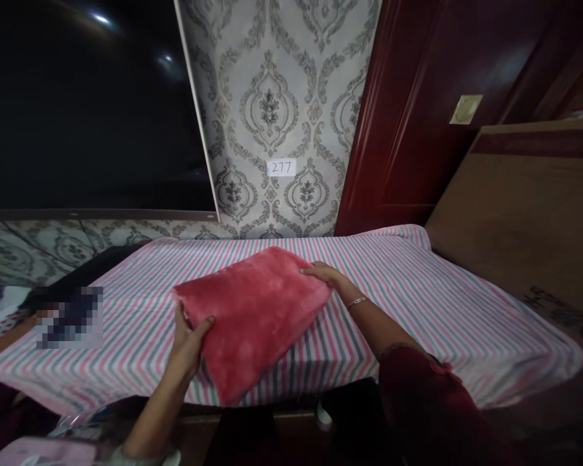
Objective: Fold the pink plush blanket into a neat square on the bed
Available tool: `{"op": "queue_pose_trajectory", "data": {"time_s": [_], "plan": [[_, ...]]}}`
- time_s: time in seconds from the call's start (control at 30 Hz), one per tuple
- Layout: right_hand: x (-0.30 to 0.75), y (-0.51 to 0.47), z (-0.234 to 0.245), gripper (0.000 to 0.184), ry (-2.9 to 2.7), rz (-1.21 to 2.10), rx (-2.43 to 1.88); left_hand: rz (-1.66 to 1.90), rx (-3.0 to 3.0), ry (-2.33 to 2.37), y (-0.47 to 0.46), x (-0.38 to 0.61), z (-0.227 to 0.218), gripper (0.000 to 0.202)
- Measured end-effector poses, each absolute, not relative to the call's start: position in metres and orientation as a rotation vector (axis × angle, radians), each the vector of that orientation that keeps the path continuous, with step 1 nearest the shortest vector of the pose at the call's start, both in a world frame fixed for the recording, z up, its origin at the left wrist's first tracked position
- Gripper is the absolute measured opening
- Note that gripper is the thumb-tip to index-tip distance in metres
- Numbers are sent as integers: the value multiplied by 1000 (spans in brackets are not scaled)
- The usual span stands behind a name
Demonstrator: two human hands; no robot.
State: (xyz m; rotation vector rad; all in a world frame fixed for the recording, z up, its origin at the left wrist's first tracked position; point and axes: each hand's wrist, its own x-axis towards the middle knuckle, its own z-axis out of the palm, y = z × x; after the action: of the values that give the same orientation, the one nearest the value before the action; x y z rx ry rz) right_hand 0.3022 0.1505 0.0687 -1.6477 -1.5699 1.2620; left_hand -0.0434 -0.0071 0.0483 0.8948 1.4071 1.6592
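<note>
**We are holding a folded red blanket (252, 317) on the bed (466, 323)**

We are gripping the blanket's left edge with our left hand (189, 340). The thumb is pressing on top and the fingers are tucking under the fabric, clamped on it. Our right hand (328, 275) is lying flat on the blanket's far right corner, its fingers stretched out and slightly apart, not closing on anything. A thin bracelet (357, 301) is sitting on that wrist.

The blanket is lying aslant at the middle of the bed, with its near corner reaching the front edge. A striped sheet (140, 304) is covering the bed from edge to edge.

Beyond the back edge we are facing patterned wallpaper (272, 97) bearing a small label (281, 167) reading 277. A dark screen (87, 103) is hanging beyond the back left corner. A dark red door (418, 97) is standing past the back right corner, and a brown board (529, 207) is running along the right edge.
</note>
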Motion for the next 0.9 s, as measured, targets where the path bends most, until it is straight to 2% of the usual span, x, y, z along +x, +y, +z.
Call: {"op": "queue_pose_trajectory", "data": {"time_s": [0.1,0.27,0.37,0.5,0.57,0.73,0.8,0.9], "plan": [[306,126,88,45,-1477,1195,-1452,1616,867,1398,9,-54,89,111],[325,71,102,56,-1440,955,-1189,1545,1009,1395,55,-72,145,99],[337,47,71,63,-1410,973,-1249,1421,1103,1462,81,-72,133,101],[354,37,18,66,-1278,1125,-1546,1138,1029,1689,96,-69,87,103],[364,41,10,66,-1271,1057,-1651,1087,1087,1768,100,-74,73,100],[344,70,47,56,-1703,333,-1635,1056,1914,1912,115,-64,79,79],[311,86,63,59,-1924,231,-1590,846,2197,1869,122,-39,87,72],[259,108,73,64,-2078,208,-1749,471,2402,1853,130,5,90,71]]}}
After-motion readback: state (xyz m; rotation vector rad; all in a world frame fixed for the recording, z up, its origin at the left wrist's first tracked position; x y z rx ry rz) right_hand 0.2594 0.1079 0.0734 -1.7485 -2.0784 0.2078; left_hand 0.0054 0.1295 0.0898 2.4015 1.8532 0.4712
